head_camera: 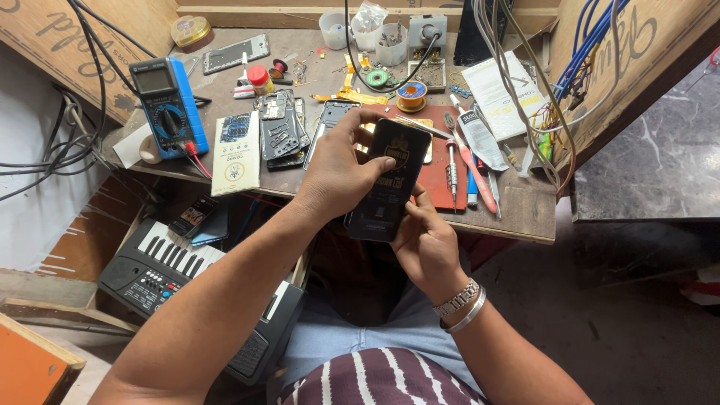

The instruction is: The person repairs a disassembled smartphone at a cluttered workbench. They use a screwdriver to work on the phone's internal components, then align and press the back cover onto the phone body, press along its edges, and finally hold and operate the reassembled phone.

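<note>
I hold a black flat phone-shaped package (390, 180) with a gold emblem upright in front of the workbench edge. My left hand (341, 169) grips its left side, fingers curled over the upper edge. My right hand (424, 244) supports it from below, thumb on the lower face; a metal watch and bangle sit on that wrist. Behind it on the wooden bench (525, 214) lies an opened phone (330, 116) and a red mat (439, 176).
A blue multimeter (169, 105) stands at the bench's left, beside a white card (236, 150) and circuit boards (281, 131). Screwdrivers and tweezers (469, 161) lie right. Solder spool (411, 95), cups and cables sit at the back. A small keyboard (161, 266) rests below left.
</note>
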Demonstrator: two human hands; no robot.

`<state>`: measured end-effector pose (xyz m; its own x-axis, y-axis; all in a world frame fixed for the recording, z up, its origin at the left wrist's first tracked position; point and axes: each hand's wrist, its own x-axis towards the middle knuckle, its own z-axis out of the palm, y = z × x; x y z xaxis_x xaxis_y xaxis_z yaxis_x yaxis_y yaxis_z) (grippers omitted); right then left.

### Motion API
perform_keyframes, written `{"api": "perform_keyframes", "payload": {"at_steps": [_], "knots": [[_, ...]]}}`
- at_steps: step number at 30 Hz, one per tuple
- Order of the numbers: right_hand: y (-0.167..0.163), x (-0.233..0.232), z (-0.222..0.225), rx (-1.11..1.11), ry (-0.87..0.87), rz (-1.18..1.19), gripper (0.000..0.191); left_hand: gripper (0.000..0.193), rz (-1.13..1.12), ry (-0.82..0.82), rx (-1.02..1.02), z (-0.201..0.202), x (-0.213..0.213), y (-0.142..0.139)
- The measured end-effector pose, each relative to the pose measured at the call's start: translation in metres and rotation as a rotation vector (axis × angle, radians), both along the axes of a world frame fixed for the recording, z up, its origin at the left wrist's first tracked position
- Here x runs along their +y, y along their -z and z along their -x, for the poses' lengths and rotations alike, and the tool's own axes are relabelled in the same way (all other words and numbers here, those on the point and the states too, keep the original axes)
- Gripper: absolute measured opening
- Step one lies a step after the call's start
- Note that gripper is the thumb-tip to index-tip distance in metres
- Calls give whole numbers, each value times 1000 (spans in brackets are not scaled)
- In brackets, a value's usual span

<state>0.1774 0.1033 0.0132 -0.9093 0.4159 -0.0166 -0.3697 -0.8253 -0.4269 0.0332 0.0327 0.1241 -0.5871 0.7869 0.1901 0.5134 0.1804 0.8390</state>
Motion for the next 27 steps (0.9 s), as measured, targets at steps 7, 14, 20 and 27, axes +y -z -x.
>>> {"api": "perform_keyframes", "payload": {"at_steps": [7, 14, 20, 27], "knots": [[-1, -2, 4, 20, -3, -17, 40, 55, -1, 36, -9, -1, 0, -1], [1, -2, 6, 109, -10, -66, 33, 55, -12, 37, -5, 0, 0, 1], [6, -6, 13, 54, 85, -315, 33, 54, -40, 24, 48, -7, -2, 3], [9, -3, 19, 17, 149, -360, 37, 53, -93, -9, 121, -14, -7, 1]]}}
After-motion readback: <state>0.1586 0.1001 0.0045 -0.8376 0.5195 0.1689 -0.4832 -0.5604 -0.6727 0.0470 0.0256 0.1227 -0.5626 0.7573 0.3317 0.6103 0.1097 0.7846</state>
